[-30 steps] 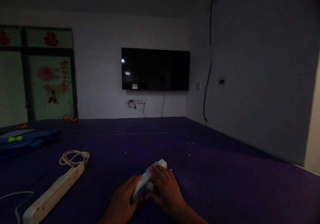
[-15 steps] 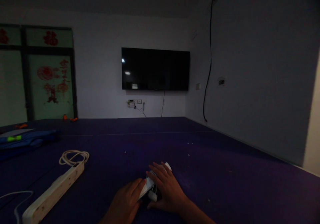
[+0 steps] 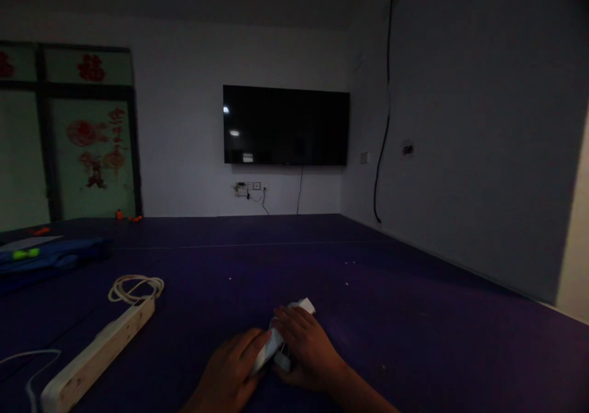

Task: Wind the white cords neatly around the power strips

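Observation:
Low in the middle of the head view, my left hand [image 3: 234, 364] is closed round the near end of a white bar-shaped object [image 3: 267, 351], thumb hidden. Over its far part curls my right hand [image 3: 308, 345], fingers wrapped across the top. The bar's squared white end pokes out past the right fingers. A thin white cord shows beside the bar, and a small pale block [image 3: 282, 361], perhaps a plug, hangs under my right palm. Dim light and my fingers hide the bar's details, so its exact kind is unclear.
A long white power strip [image 3: 99, 355] lies at left, its cord coiled [image 3: 135, 288] behind it. Blue cloth [image 3: 69, 255] is farther left, with small orange items [image 3: 119, 215] at the back. White specks dot the purple surface [image 3: 414, 339]. A television [image 3: 286, 126] hangs on the wall.
My right fingers have drawn in and curled more tightly over the bar, uncovering more of its far end. My left hand stays almost where it was.

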Tool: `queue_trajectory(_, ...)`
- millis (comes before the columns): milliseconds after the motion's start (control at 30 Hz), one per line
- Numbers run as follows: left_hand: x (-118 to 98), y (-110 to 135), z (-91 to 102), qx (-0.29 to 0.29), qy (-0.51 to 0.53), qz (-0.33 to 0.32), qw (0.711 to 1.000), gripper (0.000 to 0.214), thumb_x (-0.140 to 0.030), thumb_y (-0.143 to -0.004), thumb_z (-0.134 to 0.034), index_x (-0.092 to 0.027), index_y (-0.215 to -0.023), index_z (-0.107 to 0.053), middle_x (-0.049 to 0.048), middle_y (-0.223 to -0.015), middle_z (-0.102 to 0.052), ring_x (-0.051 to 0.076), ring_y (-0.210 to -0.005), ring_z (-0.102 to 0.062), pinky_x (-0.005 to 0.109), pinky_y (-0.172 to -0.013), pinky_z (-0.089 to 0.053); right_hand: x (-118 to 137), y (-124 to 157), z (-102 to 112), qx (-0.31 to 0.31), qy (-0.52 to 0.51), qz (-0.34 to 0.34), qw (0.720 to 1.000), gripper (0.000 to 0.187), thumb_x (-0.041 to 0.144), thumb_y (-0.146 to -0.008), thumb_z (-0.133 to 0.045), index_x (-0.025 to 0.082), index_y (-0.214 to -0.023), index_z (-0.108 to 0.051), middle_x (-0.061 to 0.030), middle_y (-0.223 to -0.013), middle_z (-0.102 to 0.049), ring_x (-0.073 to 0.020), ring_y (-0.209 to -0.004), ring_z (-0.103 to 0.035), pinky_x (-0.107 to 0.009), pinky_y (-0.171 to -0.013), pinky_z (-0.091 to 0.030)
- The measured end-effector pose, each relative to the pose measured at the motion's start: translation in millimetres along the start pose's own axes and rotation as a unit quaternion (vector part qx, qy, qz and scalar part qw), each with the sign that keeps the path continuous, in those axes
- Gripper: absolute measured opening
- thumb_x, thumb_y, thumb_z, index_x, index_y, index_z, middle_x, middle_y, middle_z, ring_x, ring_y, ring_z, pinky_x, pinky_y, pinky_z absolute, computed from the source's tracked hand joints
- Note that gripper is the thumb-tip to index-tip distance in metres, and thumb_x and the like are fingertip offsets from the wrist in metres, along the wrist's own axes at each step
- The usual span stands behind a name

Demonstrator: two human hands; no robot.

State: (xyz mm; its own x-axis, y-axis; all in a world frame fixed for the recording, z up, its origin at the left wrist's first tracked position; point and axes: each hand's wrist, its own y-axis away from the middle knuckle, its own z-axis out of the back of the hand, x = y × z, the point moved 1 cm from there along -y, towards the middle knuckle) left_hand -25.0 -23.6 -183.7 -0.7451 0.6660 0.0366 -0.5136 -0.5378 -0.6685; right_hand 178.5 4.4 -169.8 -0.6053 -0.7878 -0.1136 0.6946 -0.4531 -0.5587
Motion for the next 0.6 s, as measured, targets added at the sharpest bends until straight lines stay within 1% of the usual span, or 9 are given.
queue_trajectory(133, 1.9, 0.3, -1.9, -0.001, -0.003, 0.007, 1.000, 0.059, -0.019, -0.073, -0.058, -0.034, -0.127, -0.041, 0.0005, -0.116, -0.061, 0.018, -0.098, -0.061, 0.028, -0.085, -0.050, -0.2, 0.8, -2.5, -0.002, 0.011, 0.004, 1.000, 0.063, 0.043, -0.072, -0.056, 0.013, -0.126, -0.045, -0.0143, -0.130, -0.047, -0.0270, -0.121, -0.041, -0.043, -0.102, -0.030)
queue_trajectory(233, 3.3, 0.9, -3.4, -0.002, -0.009, 0.006, 1.000, 0.061, -0.019, -0.072, -0.059, -0.034, -0.127, -0.040, 0.0001, -0.115, -0.062, 0.018, -0.098, -0.062, 0.027, -0.084, -0.051, 0.5, 0.3, -2.1, -0.006, 0.013, 0.005, 1.000, 0.061, 0.044, -0.074, -0.055, 0.012, -0.126, -0.046, -0.0143, -0.130, -0.048, -0.0270, -0.121, -0.040, -0.043, -0.102, -0.029)
queue_trajectory(433, 3.4, 0.7, -3.5, 0.000, -0.009, 0.012, 1.000, 0.061, -0.019, -0.070, -0.062, -0.032, -0.126, -0.042, -0.0005, -0.113, -0.063, 0.017, -0.097, -0.062, 0.025, -0.085, -0.051, 2.2, -0.9, -1.8, -0.007, 0.008, -0.006, 1.000, 0.062, 0.046, -0.074, -0.055, 0.012, -0.125, -0.046, -0.0142, -0.128, -0.050, -0.0275, -0.119, -0.042, -0.043, -0.101, -0.031)
queue_trajectory(500, 3.0, -0.2, -2.7, 0.000, -0.005, 0.018, 1.000, 0.065, -0.019, -0.069, -0.063, -0.032, -0.128, -0.040, -0.0008, -0.114, -0.063, 0.017, -0.097, -0.062, 0.025, -0.084, -0.051, 2.2, -0.5, -2.6, -0.006, 0.009, -0.009, 1.000, 0.062, 0.046, -0.075, -0.055, 0.012, -0.126, -0.046, -0.0137, -0.128, -0.050, -0.0273, -0.119, -0.042, -0.043, -0.101, -0.031)
queue_trajectory(600, 2.4, -1.7, -1.0, -0.002, 0.001, 0.034, 0.999, 0.072, -0.019, -0.069, -0.062, -0.033, -0.133, -0.031, -0.0002, -0.117, -0.061, 0.017, -0.100, -0.061, 0.025, -0.085, -0.050, 1.3, 0.5, -3.3, -0.010, 0.013, -0.015, 1.000, 0.060, 0.043, -0.074, -0.055, 0.012, -0.125, -0.047, -0.0134, -0.128, -0.050, -0.0273, -0.119, -0.042, -0.042, -0.101, -0.032)
